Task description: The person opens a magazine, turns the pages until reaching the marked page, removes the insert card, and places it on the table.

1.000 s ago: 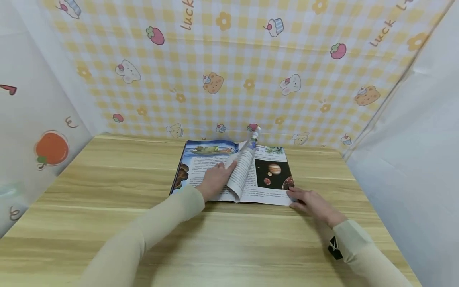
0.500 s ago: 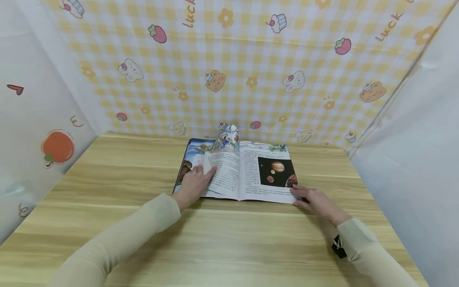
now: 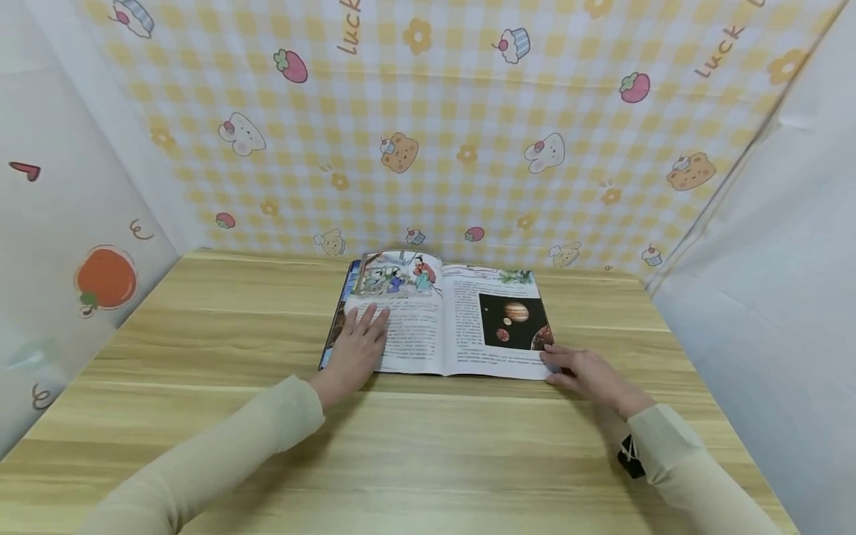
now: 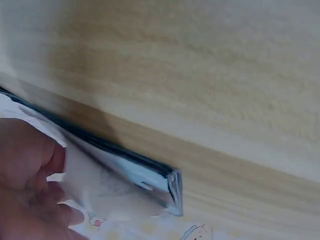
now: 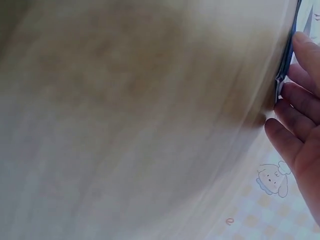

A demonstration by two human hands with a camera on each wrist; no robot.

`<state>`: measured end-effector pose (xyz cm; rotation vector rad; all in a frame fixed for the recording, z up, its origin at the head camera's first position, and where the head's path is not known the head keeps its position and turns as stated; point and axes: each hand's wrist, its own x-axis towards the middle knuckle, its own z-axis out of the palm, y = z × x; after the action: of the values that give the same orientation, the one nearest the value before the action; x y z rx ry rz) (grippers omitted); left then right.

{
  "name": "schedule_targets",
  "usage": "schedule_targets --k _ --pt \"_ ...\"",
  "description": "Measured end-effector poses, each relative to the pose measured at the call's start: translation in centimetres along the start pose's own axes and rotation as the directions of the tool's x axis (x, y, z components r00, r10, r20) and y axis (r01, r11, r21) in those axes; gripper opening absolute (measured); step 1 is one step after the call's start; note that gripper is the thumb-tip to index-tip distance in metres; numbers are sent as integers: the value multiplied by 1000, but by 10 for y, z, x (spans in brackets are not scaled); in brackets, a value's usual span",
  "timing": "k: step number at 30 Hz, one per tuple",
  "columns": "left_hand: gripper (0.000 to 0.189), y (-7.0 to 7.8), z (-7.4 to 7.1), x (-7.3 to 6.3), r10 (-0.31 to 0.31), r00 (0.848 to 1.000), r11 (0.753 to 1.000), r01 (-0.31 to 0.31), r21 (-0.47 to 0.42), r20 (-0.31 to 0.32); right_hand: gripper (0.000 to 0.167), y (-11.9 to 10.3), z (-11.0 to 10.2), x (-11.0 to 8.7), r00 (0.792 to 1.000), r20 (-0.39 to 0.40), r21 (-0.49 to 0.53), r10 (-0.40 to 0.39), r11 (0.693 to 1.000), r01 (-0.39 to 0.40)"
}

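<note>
An illustrated book (image 3: 468, 364) lies open at the back of the table, with printed text on both pages. Its left page has a coloured drawing of figures (image 3: 401, 276); a dark planet picture (image 3: 513, 321) fills part of the right one. My left hand (image 3: 357, 345) rests on the left page, fingers spread. In the left wrist view a page (image 4: 110, 187) curves up a little from those beneath, beside the hand (image 4: 30, 185). My right hand (image 3: 583, 373) holds the lower right corner, thumb at the front edge, fingers at the side, as the right wrist view shows.
The wood-grain table (image 3: 428, 453) extends in front of the book and to both sides. Behind it rises a yellow checked cloth (image 3: 441, 200) with cartoon prints. White sheets (image 3: 789, 282) enclose the sides. A small black item (image 3: 630, 457) hangs at the right sleeve.
My left hand has carried a page over from the middle to the left, where it now lies nearly flat with the figure drawing showing. The right hand has stayed at the corner.
</note>
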<state>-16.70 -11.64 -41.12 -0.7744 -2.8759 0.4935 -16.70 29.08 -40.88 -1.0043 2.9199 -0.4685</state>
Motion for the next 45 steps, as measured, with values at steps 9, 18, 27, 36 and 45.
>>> schedule_targets --k 9,18,27,36,45 --pt "36 1 -11 -4 15 998 999 -13 -43 59 27 1 -11 9 997 73 -3 -28 1000 28" --pt "33 3 -11 0 5 996 976 16 -216 95 15 3 -4 6 998 -16 -51 -59 997 58" --pt "24 -1 -23 9 -27 971 955 96 -281 237 13 1 4 -5 987 -154 -107 -47 994 31" --pt "25 0 -26 10 -32 974 945 102 -310 224 16 -3 5 -10 956 -291 -124 -42 992 6" --pt "33 16 -37 20 8 994 916 37 -399 110 23 -9 2 -12 932 -361 -112 -25 994 -16"
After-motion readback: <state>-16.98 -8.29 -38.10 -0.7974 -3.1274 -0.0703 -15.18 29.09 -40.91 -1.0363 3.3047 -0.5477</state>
